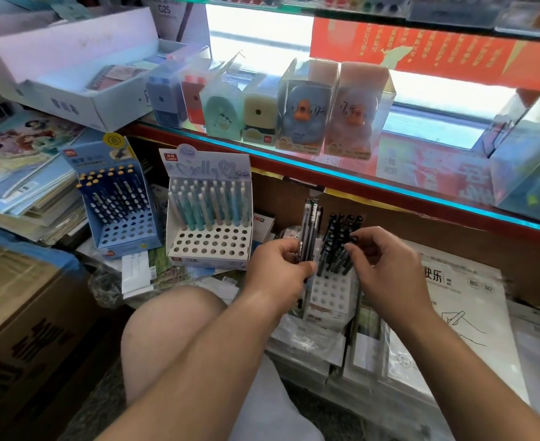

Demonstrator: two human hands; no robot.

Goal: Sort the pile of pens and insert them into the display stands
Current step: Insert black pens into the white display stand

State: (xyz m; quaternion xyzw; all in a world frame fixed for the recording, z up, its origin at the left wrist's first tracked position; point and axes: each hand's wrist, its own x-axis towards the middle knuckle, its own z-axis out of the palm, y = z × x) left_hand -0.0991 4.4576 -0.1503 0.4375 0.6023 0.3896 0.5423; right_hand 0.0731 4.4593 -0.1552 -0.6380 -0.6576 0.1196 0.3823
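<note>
Pens — upright in curled left fingers | right fingers seemingly pinch stand pen

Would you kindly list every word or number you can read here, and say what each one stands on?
"G25": pale box at the top left.
"Jelly": header of the pastel pen stand.
"快乐", "B5" and "30": white paper pack on the right.
Too blurred to read: the print on the red banner and on the cardboard box.
</note>
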